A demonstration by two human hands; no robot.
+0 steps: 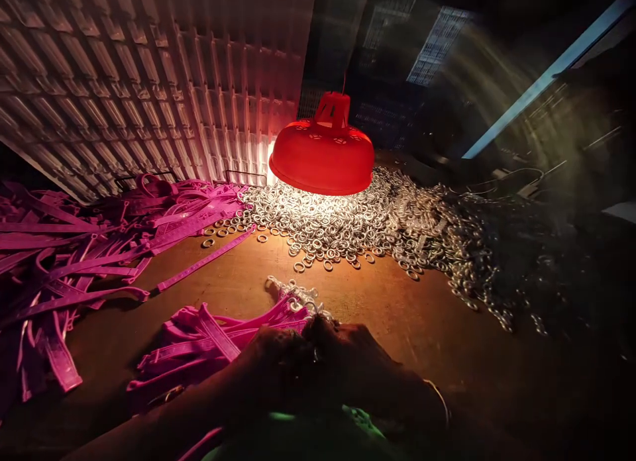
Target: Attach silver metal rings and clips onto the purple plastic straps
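Observation:
Close to my body, my left hand [273, 358] and my right hand [355, 355] meet with fingers bent and pressed together. Both are in deep shadow. A tiny glint shows between them, but what they grip is too dark to make out. Just beyond the fingers lies a small cluster of silvery metal fittings [293, 290], touching the ends of a bundle of magenta straps [199, 338]. That bundle spreads on the wooden table [377, 302] to the left of my hands, partly behind my left forearm.
A red lamp [320, 159] hangs low over a heap of metal rings [322, 229]. Metal clasps [442, 232] pile up to its right. Many more magenta straps [99, 249] cover the left side. A pale ribbed panel [199, 97] stands behind; the right side is dark.

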